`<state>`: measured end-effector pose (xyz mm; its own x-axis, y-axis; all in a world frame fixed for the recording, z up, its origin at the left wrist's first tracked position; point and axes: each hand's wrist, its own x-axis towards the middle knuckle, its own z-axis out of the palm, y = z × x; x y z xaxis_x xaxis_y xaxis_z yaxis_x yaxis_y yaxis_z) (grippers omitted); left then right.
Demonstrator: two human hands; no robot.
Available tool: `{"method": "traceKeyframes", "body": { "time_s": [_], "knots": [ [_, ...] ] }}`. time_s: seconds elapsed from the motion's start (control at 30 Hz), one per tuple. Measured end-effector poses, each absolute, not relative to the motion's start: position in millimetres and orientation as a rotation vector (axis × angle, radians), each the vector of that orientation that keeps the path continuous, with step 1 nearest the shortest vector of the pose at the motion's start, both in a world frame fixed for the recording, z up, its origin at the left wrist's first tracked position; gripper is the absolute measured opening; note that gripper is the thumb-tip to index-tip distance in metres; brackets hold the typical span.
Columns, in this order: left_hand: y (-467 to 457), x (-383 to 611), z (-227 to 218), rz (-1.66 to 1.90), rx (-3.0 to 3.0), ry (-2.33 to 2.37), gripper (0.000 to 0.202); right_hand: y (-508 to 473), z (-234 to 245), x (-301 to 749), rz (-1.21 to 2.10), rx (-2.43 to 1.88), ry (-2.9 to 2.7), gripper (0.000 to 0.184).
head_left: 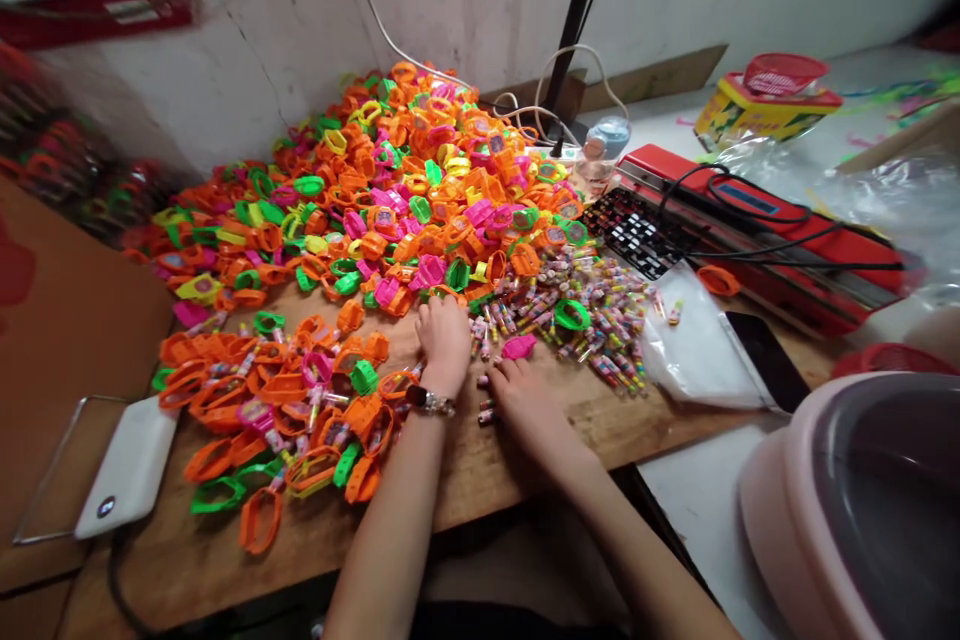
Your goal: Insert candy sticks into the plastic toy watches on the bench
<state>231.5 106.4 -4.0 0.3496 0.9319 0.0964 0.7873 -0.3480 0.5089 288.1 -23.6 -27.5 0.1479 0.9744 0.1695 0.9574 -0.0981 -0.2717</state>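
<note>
My left hand [444, 335], with a dark bracelet [430, 401] on its wrist, reaches to the front edge of a heap of plastic toy watches [420, 190] in orange, green, pink and yellow. Its fingers curl down among the watches, and what they grip is hidden. To its right, my right hand [525, 405] rests low over the wooden table [465, 480], fingers bent beside a few small printed tubes [487, 413]. A pink toy watch [518, 347] lies just beyond those fingertips. A pile of similar tubes [600, 320] spreads behind, with a green watch [572, 314] on top.
More toy watches [300, 410] lie at left, some with tubes. A white device [127, 468] stands at the left edge. On the right are clear plastic bags [694, 345], a dark phone-like slab [765, 360], a red machine with cables [757, 230] and a pink basin [787, 500].
</note>
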Motion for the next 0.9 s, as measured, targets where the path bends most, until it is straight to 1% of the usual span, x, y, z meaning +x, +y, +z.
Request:
{"method": "traceKeyframes", "body": {
  "time_s": [0.17, 0.27, 0.33, 0.4, 0.47, 0.57, 0.63, 0.77, 0.9],
  "knots": [
    [106.9, 203.5, -11.3, 0.724, 1.971, 1.309, 0.011, -19.0, -36.8, 283.2, 0.106, -2.086, -1.743, 0.023],
    [97.7, 193.9, -13.0, 0.784, 1.776, 1.222, 0.014, -20.1, -31.2, 297.1, 0.155, -1.991, -1.639, 0.02],
    [89.1, 191.9, -11.2, 0.792, 1.666, 1.152, 0.015, -22.3, -24.4, 307.9, 0.176, -1.933, -1.564, 0.023],
    [80.7, 191.9, -7.2, 0.788, 1.582, 1.077, 0.016, -24.2, -16.7, 316.5, 0.257, -1.802, -1.429, 0.027],
    [73.6, 192.5, -2.1, 0.782, 1.518, 1.013, 0.021, -24.7, -9.5, 320.9, 0.393, -1.629, -1.256, 0.029],
    [66.1, 192.6, 5.2, 0.783, 1.463, 0.958, 0.026, -23.4, -1.1, 319.3, 0.489, -1.512, -1.11, 0.025],
    [62.2, 191.2, 9.8, 0.791, 1.454, 0.928, 0.026, -23.1, 3.3, 315.1, 0.414, -1.543, -1.112, 0.024],
    [53.0, 185.4, 19.5, 0.842, 1.594, 0.858, 0.019, -28.1, 12.8, 306.7, 0.153, -1.603, -1.201, 0.021],
    [44.1, 180.8, 30.1, 0.948, 1.775, 0.821, 0.014, -33.7, 21.7, 301.5, -0.075, -1.68, -1.357, 0.022]
  ]
}}
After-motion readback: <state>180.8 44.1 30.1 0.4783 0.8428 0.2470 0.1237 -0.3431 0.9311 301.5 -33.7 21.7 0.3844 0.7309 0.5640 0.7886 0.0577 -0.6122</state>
